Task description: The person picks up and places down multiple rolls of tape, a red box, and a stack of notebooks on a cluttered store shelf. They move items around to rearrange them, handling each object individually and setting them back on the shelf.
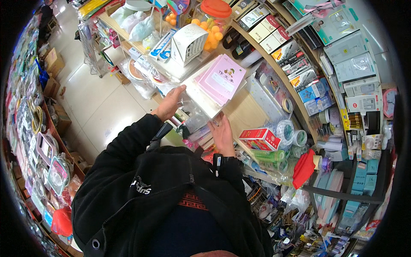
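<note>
Several pink exercise books (223, 78), with a drawing and writing on the cover, lie on a flat white stack (196, 91) before me. My left hand (170, 104) holds the stack's left edge, thumb uppermost. At its near corner is my right hand (222, 133), with the fingertips against the edge and partly hidden. Clear plastic film (194, 120) hangs between the two hands, below the stack's near side. Beneath and to the right shows a light wooden counter (250, 107).
A white display box (189, 43) and an orange-lidded jar of orange balls (212, 24) stand beyond the stack. Right of me are a red box (260, 139), tape rolls (284, 132) and curved shelves of boxed goods (298, 69). Tiled floor (96, 106) lies left.
</note>
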A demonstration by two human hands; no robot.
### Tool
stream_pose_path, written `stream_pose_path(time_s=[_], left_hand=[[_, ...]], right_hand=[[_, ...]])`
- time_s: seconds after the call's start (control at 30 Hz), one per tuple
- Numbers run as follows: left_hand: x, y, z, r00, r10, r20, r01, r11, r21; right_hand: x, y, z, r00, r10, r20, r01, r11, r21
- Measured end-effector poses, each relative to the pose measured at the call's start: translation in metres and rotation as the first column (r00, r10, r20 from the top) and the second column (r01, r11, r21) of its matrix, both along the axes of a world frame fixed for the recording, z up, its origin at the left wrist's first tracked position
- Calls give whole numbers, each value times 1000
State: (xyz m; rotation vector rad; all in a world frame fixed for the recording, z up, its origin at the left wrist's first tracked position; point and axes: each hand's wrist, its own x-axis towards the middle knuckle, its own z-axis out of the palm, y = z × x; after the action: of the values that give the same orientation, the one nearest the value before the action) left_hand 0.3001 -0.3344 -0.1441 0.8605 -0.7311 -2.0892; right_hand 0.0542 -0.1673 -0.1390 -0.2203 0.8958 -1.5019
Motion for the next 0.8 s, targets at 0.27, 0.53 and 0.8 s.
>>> stream_pose_path(time_s=[0.27,0.53,0.8], left_hand=[[-9,1,-7,997,75,-21,-75,997,25],[-16,12,2,986,161,43,-162,986,24],[-17,57,11,997,78,8,-78,993,84]], right_hand=[[10,-25,7,981,-6,-196,37,987,154],[3,-28,3,992,-88,-95,106,974,200],[-16,15,20,848,104,-520,-32,989,146]])
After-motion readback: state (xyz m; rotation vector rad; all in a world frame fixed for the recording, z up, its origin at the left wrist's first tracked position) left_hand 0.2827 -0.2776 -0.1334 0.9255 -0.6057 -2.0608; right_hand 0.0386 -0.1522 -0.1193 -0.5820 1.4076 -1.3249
